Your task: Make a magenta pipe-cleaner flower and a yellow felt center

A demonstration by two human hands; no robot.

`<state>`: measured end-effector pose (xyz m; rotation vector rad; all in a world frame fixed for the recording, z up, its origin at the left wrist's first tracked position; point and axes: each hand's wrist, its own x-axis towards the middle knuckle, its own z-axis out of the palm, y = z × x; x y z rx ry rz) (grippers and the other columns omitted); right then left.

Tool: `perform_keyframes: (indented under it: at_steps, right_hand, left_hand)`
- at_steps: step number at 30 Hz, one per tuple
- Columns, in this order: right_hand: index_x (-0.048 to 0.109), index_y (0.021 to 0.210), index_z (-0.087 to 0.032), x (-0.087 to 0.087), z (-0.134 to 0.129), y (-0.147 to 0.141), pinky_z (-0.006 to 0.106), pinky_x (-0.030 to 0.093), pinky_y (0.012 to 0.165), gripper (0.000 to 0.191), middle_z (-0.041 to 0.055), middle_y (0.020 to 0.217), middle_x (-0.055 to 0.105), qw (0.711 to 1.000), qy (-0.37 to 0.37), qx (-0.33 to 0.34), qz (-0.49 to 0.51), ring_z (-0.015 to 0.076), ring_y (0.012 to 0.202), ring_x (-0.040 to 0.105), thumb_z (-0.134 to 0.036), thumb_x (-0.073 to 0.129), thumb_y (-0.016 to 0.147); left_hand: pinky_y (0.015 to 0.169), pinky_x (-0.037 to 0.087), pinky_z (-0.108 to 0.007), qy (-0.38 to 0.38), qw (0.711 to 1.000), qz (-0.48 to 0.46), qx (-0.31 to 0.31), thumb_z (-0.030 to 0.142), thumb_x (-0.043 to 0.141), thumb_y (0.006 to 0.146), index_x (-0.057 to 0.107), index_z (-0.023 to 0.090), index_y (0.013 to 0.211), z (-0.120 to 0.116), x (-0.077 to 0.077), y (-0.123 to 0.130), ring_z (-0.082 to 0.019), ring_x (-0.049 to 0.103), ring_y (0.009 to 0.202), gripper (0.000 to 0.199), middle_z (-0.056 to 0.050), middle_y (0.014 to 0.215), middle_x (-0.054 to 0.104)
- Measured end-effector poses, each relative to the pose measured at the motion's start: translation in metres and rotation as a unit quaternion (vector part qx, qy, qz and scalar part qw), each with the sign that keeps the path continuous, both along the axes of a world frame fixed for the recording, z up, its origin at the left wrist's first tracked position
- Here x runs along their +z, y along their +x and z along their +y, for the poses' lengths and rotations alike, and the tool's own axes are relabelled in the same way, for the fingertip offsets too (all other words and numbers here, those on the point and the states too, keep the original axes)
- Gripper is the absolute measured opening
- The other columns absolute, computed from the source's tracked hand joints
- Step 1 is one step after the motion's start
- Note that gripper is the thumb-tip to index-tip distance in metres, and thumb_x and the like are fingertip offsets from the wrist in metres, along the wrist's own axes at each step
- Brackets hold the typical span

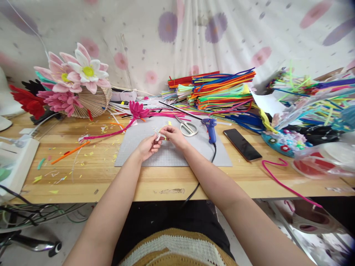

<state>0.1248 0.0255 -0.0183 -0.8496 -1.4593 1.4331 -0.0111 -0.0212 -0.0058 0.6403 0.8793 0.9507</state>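
Over the grey cutting mat (pixel 130 151), my two hands meet with their fingertips almost touching. My left hand (pixel 148 147) pinches a small bent white pipe cleaner (pixel 158 137) between thumb and fingers. From the other side my right hand (pixel 174 136) pinches at the same piece, its fingers closed; exactly what sits under those fingertips is hidden. Beyond the hands on the mat lie scissors with white handles (pixel 189 129) and a blue glue gun (pixel 211 131). A magenta pipe-cleaner flower (pixel 138 110) on a long stem rests at the mat's upper left.
Bundles of coloured pipe cleaners (pixel 222 90) are stacked at the back. A phone (pixel 242 144) lies right of the mat, near a curved pink pipe cleaner (pixel 277 177). Pink and white fuzzy flowers (pixel 85 70) stand back left. An orange pipe cleaner (pixel 70 152) lies among scraps.
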Motion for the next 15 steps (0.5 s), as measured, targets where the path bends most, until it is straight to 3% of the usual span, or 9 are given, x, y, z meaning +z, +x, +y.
perform_keyframes:
  at_steps: [9,15]
  right_hand:
    - [0.055,0.068,-0.018,-0.002,0.004,0.0,0.021,0.03,0.045,0.034,-0.0032,0.062,0.049,0.999,0.039,-0.02,-0.023,0.0059,0.05,0.036,-0.049,0.066,0.06]
    - [0.055,0.069,-0.017,-0.001,0.002,0.0,0.02,0.03,0.045,0.031,-0.0025,0.064,0.049,0.998,0.052,-0.013,-0.011,0.0069,0.052,0.044,-0.046,0.066,0.061]
  left_hand:
    - [0.026,0.02,-0.006,-0.088,0.995,-0.045,0.005,0.023,0.037,0.09,0.056,0.006,0.082,0.0,0.009,-0.002,0.002,0.029,0.033,0.027,0.004,0.055,0.038]
    - [0.031,0.037,-0.007,-0.122,0.992,-0.036,0.021,0.024,0.038,0.09,0.055,0.008,0.085,-0.001,0.015,0.001,-0.002,0.051,0.044,0.024,-0.004,0.068,0.055]
